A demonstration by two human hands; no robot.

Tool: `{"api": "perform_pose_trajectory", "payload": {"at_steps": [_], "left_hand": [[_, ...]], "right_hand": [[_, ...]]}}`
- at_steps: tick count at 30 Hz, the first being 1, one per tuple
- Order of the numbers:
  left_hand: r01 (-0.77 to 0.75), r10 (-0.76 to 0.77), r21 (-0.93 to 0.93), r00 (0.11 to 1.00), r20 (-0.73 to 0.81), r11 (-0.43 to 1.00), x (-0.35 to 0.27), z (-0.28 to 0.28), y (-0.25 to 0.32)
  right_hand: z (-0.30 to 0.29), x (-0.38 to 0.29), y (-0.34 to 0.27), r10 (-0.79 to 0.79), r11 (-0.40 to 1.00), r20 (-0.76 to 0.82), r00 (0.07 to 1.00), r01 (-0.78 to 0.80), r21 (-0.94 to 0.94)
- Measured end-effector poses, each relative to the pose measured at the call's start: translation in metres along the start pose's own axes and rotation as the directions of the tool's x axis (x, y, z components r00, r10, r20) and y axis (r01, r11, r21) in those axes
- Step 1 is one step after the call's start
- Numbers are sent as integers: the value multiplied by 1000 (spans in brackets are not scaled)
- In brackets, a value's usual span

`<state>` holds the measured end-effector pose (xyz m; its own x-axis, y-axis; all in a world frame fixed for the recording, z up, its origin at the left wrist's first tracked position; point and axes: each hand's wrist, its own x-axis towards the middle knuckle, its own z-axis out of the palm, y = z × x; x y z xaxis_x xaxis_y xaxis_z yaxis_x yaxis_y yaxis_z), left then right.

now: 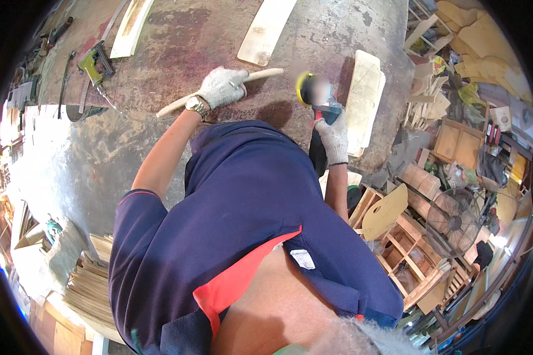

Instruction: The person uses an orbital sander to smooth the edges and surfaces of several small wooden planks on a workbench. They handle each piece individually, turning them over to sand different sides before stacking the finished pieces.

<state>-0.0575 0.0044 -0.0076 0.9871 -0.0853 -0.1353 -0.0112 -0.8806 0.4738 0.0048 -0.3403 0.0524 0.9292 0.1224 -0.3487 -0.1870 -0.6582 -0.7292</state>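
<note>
My left hand [224, 86], in a white knit glove with a watch at the wrist, grips a long, slim, slightly curved wooden piece [266, 74]. Both ends of the wood stick out past the fist, above the worn workbench top [182, 49]. In my gloved right hand [335, 140] is a handheld power sander [326, 113] with a yellow-edged round pad [300, 88]. That pad faces the right end of the wood, with a small gap between them. Part of the sander's head is blurred. Beside my right hand lies a stack of thin pale boards [362, 102].
A wooden board [266, 33] lies beyond my hands, and another [131, 29] is farther left. A yellow-green nail gun [91, 66] with a hose rests at the bench's left. On the right stand a fan [454, 222], wooden frames [408, 253] and offcuts [426, 100].
</note>
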Motion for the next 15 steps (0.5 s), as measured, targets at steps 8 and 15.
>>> {"api": "perform_pose_trajectory", "payload": {"at_steps": [8, 15], "left_hand": [[173, -171, 34, 984, -40, 984, 12, -4, 4], [166, -165, 52, 986, -27, 985, 7, 2, 5]], "right_hand": [[3, 5, -74, 21, 950, -1, 1000, -21, -313], [18, 22, -100, 4, 837, 145, 989, 76, -542]]}}
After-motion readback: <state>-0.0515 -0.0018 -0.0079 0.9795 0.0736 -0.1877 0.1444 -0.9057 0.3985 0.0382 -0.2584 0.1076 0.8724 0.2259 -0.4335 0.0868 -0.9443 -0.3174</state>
